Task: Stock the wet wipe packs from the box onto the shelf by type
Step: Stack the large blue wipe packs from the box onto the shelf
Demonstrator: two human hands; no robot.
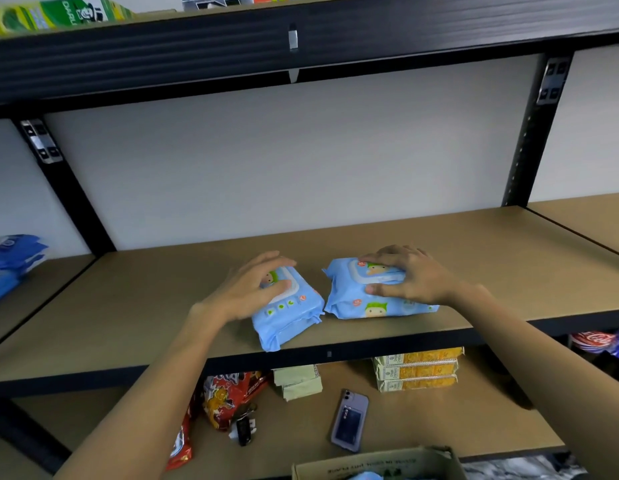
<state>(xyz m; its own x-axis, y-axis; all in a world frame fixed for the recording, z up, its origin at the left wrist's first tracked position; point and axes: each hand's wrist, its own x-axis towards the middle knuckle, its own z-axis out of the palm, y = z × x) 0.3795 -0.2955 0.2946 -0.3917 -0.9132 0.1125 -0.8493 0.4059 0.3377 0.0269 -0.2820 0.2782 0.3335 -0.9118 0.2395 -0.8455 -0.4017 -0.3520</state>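
- Wipe packs: two light-blue ones lie flat on the middle shelf (pixel 439 258), near its front edge, side by side and almost touching.
- Left pack (pixel 289 317) sits at about 7 o'clock of the right pack (pixel 370 296), turned askew, one corner at the shelf lip.
- Left hand (pixel 252 289) rests on top of the left pack, fingers spread and only lightly bent; this grip looks loose, more a press than a hold.
- Right hand (pixel 408 275) lies over the right pack, thumb along its near side and fingers curled over the far top edge, so it clasps the pack.
- Step in hand, as I judge it: squaring up two packs of one type. Best done by sliding both toward 12 o'clock, away from the lip, and turning the left one parallel to its neighbour.
- Darker blue packs (pixel 10 261) lie at 9 o'clock on the next bay; keep types apart.
- Box (pixel 377 462) sits at 6 o'clock below; something blue shows inside.
- Phone (pixel 349 420) and snacks lie on the lower shelf.
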